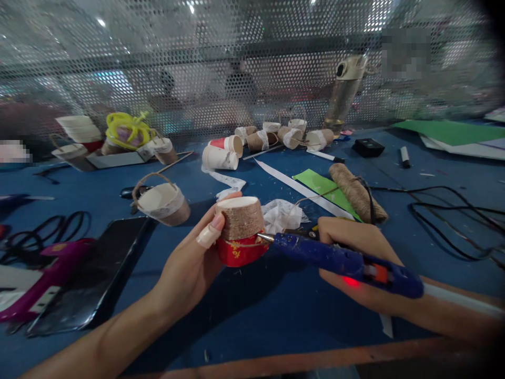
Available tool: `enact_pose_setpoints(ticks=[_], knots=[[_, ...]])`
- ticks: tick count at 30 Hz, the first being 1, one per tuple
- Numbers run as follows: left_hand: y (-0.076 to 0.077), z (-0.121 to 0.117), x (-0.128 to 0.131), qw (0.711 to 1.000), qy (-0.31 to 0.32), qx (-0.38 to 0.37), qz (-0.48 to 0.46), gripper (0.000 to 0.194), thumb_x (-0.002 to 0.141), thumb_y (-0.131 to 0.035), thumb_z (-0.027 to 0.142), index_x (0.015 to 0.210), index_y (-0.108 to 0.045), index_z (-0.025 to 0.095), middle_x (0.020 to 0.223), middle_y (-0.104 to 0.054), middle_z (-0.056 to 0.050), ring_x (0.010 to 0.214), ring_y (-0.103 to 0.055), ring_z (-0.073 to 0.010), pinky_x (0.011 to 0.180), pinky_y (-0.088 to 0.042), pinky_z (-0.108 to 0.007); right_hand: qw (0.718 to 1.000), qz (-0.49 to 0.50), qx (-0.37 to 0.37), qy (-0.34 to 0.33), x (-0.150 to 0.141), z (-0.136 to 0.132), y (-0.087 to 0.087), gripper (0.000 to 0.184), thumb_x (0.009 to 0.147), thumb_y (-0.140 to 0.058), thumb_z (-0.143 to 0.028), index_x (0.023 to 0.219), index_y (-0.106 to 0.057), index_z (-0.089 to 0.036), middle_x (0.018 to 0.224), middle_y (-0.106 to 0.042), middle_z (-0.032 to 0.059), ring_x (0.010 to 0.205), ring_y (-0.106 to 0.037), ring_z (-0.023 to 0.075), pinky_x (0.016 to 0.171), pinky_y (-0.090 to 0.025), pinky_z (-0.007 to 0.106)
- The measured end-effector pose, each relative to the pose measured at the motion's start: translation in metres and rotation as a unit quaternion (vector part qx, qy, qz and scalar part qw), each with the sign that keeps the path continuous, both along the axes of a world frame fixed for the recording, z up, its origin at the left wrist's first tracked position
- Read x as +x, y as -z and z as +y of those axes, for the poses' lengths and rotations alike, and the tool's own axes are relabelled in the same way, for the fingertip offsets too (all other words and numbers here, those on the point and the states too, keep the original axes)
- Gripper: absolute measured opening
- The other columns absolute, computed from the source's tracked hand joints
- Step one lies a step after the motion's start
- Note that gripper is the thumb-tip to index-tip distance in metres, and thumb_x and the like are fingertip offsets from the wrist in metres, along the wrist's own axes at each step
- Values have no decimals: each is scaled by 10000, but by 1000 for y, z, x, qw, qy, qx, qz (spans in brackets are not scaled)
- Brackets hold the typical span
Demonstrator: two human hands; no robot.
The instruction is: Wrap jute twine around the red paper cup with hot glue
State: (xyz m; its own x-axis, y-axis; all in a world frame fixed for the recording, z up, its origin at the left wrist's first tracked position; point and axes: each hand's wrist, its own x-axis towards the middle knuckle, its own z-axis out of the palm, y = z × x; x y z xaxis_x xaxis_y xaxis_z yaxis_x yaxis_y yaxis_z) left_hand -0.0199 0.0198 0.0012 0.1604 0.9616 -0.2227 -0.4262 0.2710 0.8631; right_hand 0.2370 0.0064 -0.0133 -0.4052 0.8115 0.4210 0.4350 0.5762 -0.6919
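Observation:
My left hand (197, 258) grips a red paper cup (240, 252) whose upper part is wound with brown twine; a bandage-like strip wraps the thumb. A blue glue gun (323, 255) with a glowing red light is in my right hand (355, 247). Its metal nozzle meets the cup's right side, right where the twine borders the red. One loose strand of twine crosses the red part. Behind the cup lies crumpled white lace (282, 215). The spool of twine (357, 192) rests beyond my right hand, a thread running from it toward the lace.
Left stand a finished-looking twine basket (165, 204), a dark phone-like slab (94, 273) and a magenta glue gun (51, 279). More small baskets (292, 137), paper cups (221, 157) and a bottle (345, 95) line the mesh screen. Black cables (445, 210) run at right.

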Motion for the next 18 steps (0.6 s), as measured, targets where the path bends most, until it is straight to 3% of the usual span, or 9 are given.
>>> enact_pose_setpoints(ticks=[5,9,11,13,14,16,18], knots=[[0,2,0,1000,-4,7,7,549,815,-806,462,1317,-689,274,1342,-722,-55,1282,-631,-338,1005,-577,-410,999,5,-15,48,1,2,-5,280,767,-617,-123,661,-378,-224,613,-425,-61,530,-391,103,523,-304,284],[4,0,2,999,16,21,23,475,841,-790,428,1284,-711,274,1348,-727,-58,1310,-615,-331,974,-581,-363,996,33,31,78,1,4,-10,156,848,-633,-116,799,-543,-234,750,-578,-22,620,-536,140,607,-463,309],[4,-1,4,999,21,27,33,436,844,-794,406,1259,-726,292,1349,-730,-39,1315,-613,-308,965,-572,-321,995,65,19,69,-1,6,-7,165,878,-691,-145,970,-609,-256,904,-659,-9,739,-633,160,702,-537,312],[4,-2,5,998,20,25,50,431,843,-800,399,1259,-724,317,1355,-728,-18,1311,-614,-289,944,-565,-290,994,100,-21,35,-2,8,-1,338,846,-791,-206,1125,-620,-290,1006,-699,-12,876,-691,185,777,-574,310],[3,-2,6,998,17,23,59,435,841,-803,397,1262,-720,324,1355,-727,-14,1311,-613,-285,937,-561,-284,990,136,-19,30,-3,9,3,348,827,-825,-246,1112,-632,-296,1009,-714,-15,888,-704,188,767,-583,305],[2,-3,7,997,8,26,77,438,835,-811,387,1257,-716,321,1355,-723,-20,1314,-606,-292,940,-552,-291,988,135,-80,-9,-5,10,8,305,825,-839,-268,1080,-672,-286,1063,-734,3,979,-722,207,842,-600,329],[1,-2,8,995,1,34,89,428,829,-816,382,1240,-719,308,1345,-723,-35,1313,-601,-307,948,-543,-310,982,153,-108,-18,-6,10,9,241,827,-840,-273,1015,-690,-268,998,-746,4,926,-733,197,796,-612,320]])
